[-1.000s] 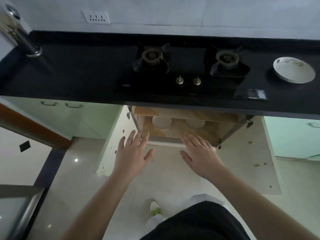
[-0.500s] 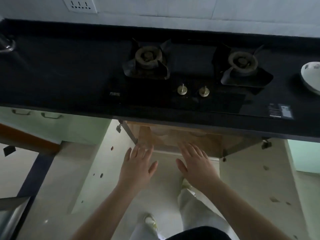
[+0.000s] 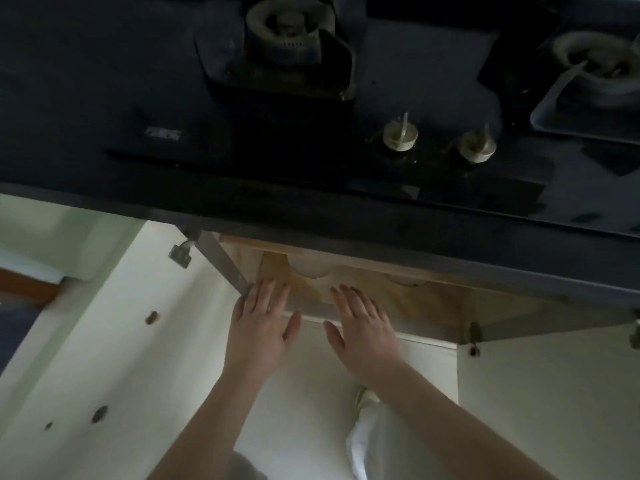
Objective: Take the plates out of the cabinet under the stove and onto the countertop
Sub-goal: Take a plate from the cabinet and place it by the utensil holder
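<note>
Spanning the far half, a black countertop with stove is seen. Below, the open cabinet holds pale plates, mostly hidden. Left hand and right hand are extended flat, fingers spread, palms down, empty, at its near edge.

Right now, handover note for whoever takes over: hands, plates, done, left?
Left hand: open, empty, at the cabinet's front edge.
Right hand: open, empty, beside it.
Plates: one pale plate and a second plate sit on the cabinet shelf, mostly hidden under the countertop.
Done: cabinet doors open; no plate visible on the countertop here.
Left: lift both shelf plates onto the countertop.
</note>
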`<state>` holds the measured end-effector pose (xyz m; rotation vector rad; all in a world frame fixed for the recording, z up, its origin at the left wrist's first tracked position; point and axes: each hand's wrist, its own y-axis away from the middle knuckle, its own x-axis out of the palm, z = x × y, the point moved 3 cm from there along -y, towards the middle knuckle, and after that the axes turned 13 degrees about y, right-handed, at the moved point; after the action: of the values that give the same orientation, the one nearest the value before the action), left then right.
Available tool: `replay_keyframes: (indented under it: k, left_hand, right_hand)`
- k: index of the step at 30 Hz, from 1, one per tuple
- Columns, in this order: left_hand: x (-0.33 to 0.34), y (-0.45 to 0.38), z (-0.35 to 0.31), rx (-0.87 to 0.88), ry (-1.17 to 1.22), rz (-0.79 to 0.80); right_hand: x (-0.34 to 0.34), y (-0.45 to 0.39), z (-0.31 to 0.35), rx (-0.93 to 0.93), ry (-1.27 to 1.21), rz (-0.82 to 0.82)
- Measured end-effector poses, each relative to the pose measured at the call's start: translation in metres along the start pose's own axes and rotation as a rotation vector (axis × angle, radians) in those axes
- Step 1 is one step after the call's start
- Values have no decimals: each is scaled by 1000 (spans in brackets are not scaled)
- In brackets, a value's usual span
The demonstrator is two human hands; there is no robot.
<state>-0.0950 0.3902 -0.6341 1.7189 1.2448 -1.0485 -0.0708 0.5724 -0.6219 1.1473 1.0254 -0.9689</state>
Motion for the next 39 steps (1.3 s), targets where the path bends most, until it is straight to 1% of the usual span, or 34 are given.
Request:
replay_keyframes:
  k: [3,5,8,10,12,14,16,19,23,25,29,32,34,35,36,39]
  left_hand:
    - [43,-15,23,-12,7,5]
    - [62,-30,32,1,15,2]
    - [104,-48,50,39,30,-34]
    - [119,-62,55,17,45,1]
    - [151,-83,74,-32,-1,35]
    - [179,-109,91,-68,-34,79]
    - [197,-127,101,-62,-30,52]
    - [215,-146,107,-18,-58,-18]
    - [249,-167,119,-84,-39,69]
    - [262,-179,123,-62,-54,54]
    - [287,-198,131,-70,-68,-9]
    - [307,-206,140,-101,-19,-47]
    - [316,-212,146,-126,27,-51]
    - [322,-215,149,-139,37,-42]
    - [328,-218,154,-150,75,-15]
    - [339,-225,162,-237,338,57]
  right_hand:
    - [50,-28,7,-19,32,12]
    - [70,-43,6,-44,52,26]
    - [111,-64,5,-92,159,-19]
    - [121,-78,0,-81,211,-58]
    - [147,-107,-8,-91,229,-75]
    - [168,-144,-25,-110,236,-24]
    - [186,-171,-41,-122,275,-16]
    - [212,-189,-54,-117,304,-30]
    - [245,-209,-58,-83,358,-80]
    - [263,-217,-59,-52,375,-94]
    - [285,-237,-66,5,426,-188]
    - [292,-245,-69,-3,481,-368]
    - [299,-250,-75,-10,527,-427]
    - [305,-254,-79,-25,551,-431]
    - [310,-259,-82,-33,566,-396]
    - [324,-278,-95,17,563,-212]
